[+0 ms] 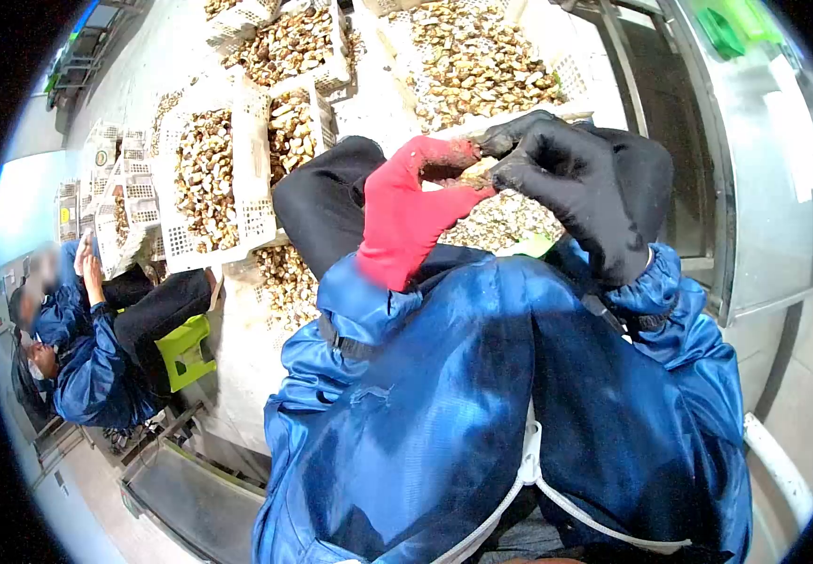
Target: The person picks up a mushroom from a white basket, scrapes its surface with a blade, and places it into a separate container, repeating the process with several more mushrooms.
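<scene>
My left hand (pixel 416 211), in a red glove dirtied at the fingertips, is closed in a pinch on a small pale-yellow piece that looks like a mushroom (pixel 480 171). From the other side my right hand (pixel 580 188), in a black glove, curls its fingers and thumb against the same piece. The fingers partly cover it, and any small tool in the right hand is hidden. Right below both hands, between my knees, a container with a light green rim (pixel 540 246) holds many small pale bits (pixel 496 224).
Ahead stands a white perforated crate (pixel 576 89) heaped with brown-and-cream mushrooms (pixel 481 66). More filled crates (pixel 254 179) line the left. A co-worker in blue (pixel 96 367) sits far left by a green stool (pixel 185 355). A metal frame (pixel 707 141) runs along my right.
</scene>
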The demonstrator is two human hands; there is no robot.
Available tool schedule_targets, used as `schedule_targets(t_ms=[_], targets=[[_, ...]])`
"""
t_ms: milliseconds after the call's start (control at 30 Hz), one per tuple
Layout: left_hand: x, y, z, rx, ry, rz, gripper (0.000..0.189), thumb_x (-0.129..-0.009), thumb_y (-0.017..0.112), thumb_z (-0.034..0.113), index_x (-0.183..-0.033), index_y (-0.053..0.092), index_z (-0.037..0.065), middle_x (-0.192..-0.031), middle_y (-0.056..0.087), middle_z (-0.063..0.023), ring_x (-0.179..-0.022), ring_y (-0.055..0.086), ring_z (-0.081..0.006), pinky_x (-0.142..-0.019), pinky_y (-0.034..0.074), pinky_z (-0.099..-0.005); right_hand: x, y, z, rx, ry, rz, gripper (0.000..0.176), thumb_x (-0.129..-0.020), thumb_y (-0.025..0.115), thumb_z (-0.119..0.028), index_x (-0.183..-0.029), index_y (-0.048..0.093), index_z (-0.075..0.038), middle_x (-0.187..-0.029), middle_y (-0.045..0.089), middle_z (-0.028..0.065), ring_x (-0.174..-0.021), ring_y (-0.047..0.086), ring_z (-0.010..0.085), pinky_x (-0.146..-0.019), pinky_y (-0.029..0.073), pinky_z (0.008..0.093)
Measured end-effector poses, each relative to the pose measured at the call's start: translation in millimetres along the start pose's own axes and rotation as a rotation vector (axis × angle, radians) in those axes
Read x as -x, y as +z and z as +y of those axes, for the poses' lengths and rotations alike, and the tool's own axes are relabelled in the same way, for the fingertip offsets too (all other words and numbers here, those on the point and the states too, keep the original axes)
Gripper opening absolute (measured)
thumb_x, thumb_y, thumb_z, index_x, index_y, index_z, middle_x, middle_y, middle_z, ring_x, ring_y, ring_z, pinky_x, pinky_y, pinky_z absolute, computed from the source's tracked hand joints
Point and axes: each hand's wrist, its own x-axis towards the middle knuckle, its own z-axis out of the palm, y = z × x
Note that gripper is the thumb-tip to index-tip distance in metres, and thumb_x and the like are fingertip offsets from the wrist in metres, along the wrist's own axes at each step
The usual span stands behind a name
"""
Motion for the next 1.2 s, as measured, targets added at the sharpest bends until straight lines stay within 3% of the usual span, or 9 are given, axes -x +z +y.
schedule_targets(t_ms=[100,233,300,567,733,833,867,967,1200], targets=[[0.7,-1.7,2.8,-0.072,0.084,-0.046,0.032,-0.062,0.071,-0.005,-0.090,0.059,0.002,-0.091,0.061,-0.0059,-0.086,0.057,-0.0119,-0.078,0.046,-0.0255,-1.4,-6.8,-13.1,-0.261,0.320,0.099,0.015,-0.074,0.065,-0.009,-0.073,0.052,-0.001,-0.079,0.060,0.0047,-0.078,0.057,0.0116,-0.073,0.045,0.0253],[-1.8,-3.3,1.4,-0.110,0.163,-0.077,0.033,-0.063,0.071,-0.005,-0.092,0.057,0.001,-0.092,0.061,-0.0069,-0.086,0.058,-0.0119,-0.076,0.047,-0.0249,-3.7,-1.1,-18.9,-0.203,0.318,0.017,0.015,-0.074,0.066,-0.009,-0.075,0.054,-0.001,-0.076,0.058,0.0030,-0.074,0.054,0.0101,-0.069,0.044,0.0249],[-3.8,-3.0,-2.3,-0.129,0.213,-0.080,0.032,-0.064,0.071,-0.003,-0.092,0.058,0.002,-0.092,0.062,-0.0077,-0.086,0.058,-0.0111,-0.072,0.047,-0.0232,-4.1,1.8,-0.2,-0.108,0.099,-0.025,0.010,-0.076,0.063,-0.007,-0.080,0.057,-0.001,-0.073,0.056,0.0024,-0.073,0.053,0.0094,-0.069,0.044,0.0244],[-1.1,3.1,-3.2,-0.215,0.337,-0.064,0.049,-0.065,0.068,-0.005,-0.109,0.048,0.002,-0.098,0.059,-0.0066,-0.089,0.058,-0.0123,-0.078,0.046,-0.0240,-4.5,-10.3,0.9,-0.299,0.361,0.107,0.016,-0.072,0.064,-0.013,-0.069,0.050,-0.005,-0.068,0.054,0.0008,-0.063,0.051,0.0074,-0.059,0.042,0.0212],[-6.0,8.5,-11.1,-0.147,0.382,-0.073,0.046,-0.066,0.067,-0.006,-0.109,0.050,0.000,-0.098,0.058,-0.0071,-0.085,0.057,-0.0118,-0.074,0.047,-0.0240,3.1,-9.4,-6.3,-0.116,0.330,-0.025,0.015,-0.076,0.063,-0.009,-0.088,0.059,0.000,-0.080,0.061,0.0038,-0.075,0.056,0.0092,-0.069,0.045,0.0230],[-3.3,0.4,5.9,-0.171,-0.093,-0.080,0.036,-0.068,0.070,0.002,-0.101,0.056,0.000,-0.088,0.060,-0.0046,-0.072,0.056,-0.0083,-0.063,0.045,-0.0211,4.1,-9.1,-15.3,-0.131,0.265,0.011,0.014,-0.079,0.061,-0.009,-0.089,0.060,0.000,-0.084,0.062,0.0045,-0.077,0.056,0.0096,-0.071,0.045,0.0231],[-1.1,-1.0,9.3,0.133,-0.401,-0.067,0.030,-0.070,0.071,0.007,-0.097,0.059,0.000,-0.080,0.060,-0.0040,-0.061,0.052,-0.0063,-0.052,0.042,-0.0194,3.9,-8.0,-13.7,-0.077,0.216,0.008,0.015,-0.081,0.059,-0.010,-0.092,0.060,0.001,-0.085,0.062,0.0047,-0.078,0.056,0.0098,-0.072,0.045,0.0230],[0.2,-2.3,3.8,0.151,-0.399,-0.028,0.031,-0.071,0.070,0.007,-0.099,0.059,0.001,-0.076,0.060,-0.0035,-0.055,0.051,-0.0061,-0.047,0.038,-0.0187,3.5,-7.8,-19.4,0.051,0.236,-0.004,0.016,-0.082,0.058,-0.011,-0.093,0.060,0.000,-0.086,0.062,0.0041,-0.078,0.056,0.0101,-0.073,0.045,0.0234],[-0.5,4.0,-8.1,-0.173,0.139,0.026,0.027,-0.067,0.070,-0.002,-0.093,0.060,-0.001,-0.082,0.063,-0.0046,-0.074,0.057,-0.0077,-0.065,0.047,-0.0215,1.8,-5.4,-16.5,0.272,-0.120,-0.035,0.011,-0.078,0.058,-0.008,-0.074,0.054,0.001,-0.090,0.059,0.0102,-0.084,0.056,0.0161,-0.073,0.044,0.0276]])
